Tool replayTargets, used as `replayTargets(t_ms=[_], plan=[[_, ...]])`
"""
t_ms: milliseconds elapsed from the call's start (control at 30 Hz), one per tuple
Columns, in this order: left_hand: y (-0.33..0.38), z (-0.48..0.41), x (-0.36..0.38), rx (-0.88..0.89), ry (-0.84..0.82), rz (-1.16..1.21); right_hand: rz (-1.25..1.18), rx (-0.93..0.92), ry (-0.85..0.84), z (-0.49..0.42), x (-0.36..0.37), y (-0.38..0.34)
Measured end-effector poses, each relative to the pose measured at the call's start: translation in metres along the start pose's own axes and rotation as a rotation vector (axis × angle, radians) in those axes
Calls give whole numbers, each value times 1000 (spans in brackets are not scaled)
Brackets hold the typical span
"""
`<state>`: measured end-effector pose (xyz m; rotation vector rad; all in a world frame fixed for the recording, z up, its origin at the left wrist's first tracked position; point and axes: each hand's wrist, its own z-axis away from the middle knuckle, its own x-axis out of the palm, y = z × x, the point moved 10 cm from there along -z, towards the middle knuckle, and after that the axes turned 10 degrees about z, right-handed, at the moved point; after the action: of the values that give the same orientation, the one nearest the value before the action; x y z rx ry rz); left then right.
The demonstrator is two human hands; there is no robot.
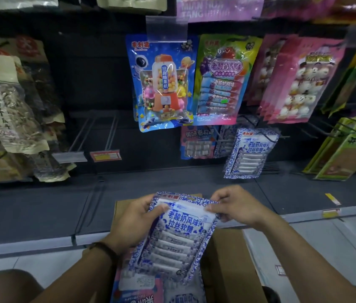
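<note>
A blue-and-white patterned candy bag (pixel 172 239) is held upright in front of me over an open cardboard box (pixel 227 265). My left hand (pixel 133 221) grips its left side, thumb across the front near the top. My right hand (pixel 236 206) pinches the bag's top right corner. An identical blue-and-white bag (pixel 250 154) hangs on a hook of the dark shelf wall, to the upper right of my hands.
More bags hang on the wall: a blue gumball-machine bag (pixel 164 84), a green and pink one (pixel 223 82), pink ones (pixel 299 82), brown snack bags (pixel 8 110) at left, green packs (pixel 345 154) at right. Bare hooks (pixel 98 132) jut out centre-left. More packs (pixel 142 287) lie in the box.
</note>
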<state>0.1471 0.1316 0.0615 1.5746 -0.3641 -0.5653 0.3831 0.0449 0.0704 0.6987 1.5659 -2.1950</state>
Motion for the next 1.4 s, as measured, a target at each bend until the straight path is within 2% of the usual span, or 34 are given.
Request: replayTargets(t_ms=[100,200,367,500,567,667,733,933,1033,1133,1400], plan=[[2,1,9,-41,-1,94,-142,2,49,10,-13,6],[4,-6,19,-96,-60,135,-125,-97,199,16,-32,-1],[43,-37,42,-45,-137,61,-101,-145,353,20,-90,-6],[61,-66,88,-81,-236,-83,-4,-111,431,10,-146,11],[62,-77,118,-137,-294,-75,21,-62,445,6,-172,28],[56,-100,157,-183,-372,-87,-62,29,408,-3,-198,61],[47,-128,174,-160,-354,-103,-175,80,421,-9,-213,84],[38,-196,226,-166,-233,-52,-486,113,596,-29,-260,141],[44,-218,252,-161,-218,-42,-522,108,715,-42,-278,171],[48,-239,262,-139,-135,-41,-569,111,792,-57,-292,192],[48,-260,275,-159,-8,4,-606,120,931,-75,-310,200]])
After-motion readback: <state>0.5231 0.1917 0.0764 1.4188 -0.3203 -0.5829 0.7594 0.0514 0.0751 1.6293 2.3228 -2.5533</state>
